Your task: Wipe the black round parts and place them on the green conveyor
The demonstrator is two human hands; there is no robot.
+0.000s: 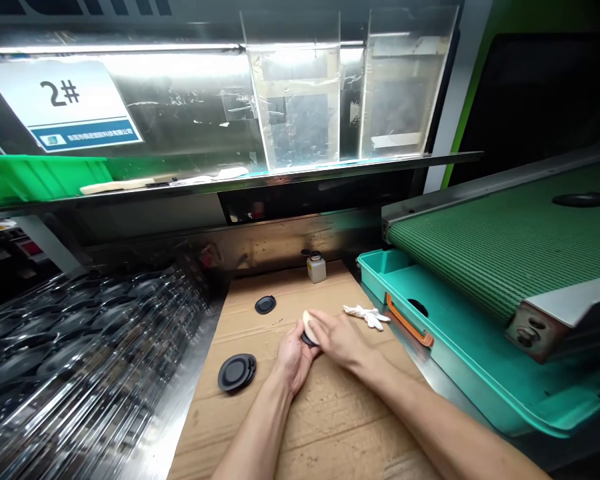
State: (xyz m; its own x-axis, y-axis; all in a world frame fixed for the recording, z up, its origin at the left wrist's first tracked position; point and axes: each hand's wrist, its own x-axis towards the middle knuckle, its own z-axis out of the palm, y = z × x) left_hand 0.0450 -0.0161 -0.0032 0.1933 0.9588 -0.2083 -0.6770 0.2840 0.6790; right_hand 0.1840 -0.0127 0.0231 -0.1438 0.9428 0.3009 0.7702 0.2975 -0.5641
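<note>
My left hand is closed around a small black round part, of which only an edge shows. My right hand grips a cream-white pad and presses it against that part; the fingers hide most of the contact. Both hands meet over the middle of a cardboard sheet. To their left lies a small stack of black round lids, and farther back a single black lid. A crumpled white cloth or glove rests to the right.
A small white bottle stands at the cardboard's far edge. Clear trays of black round parts fill the left. At right, a teal bin sits under a green conveyor belt. A metal shelf with a green bin crosses ahead.
</note>
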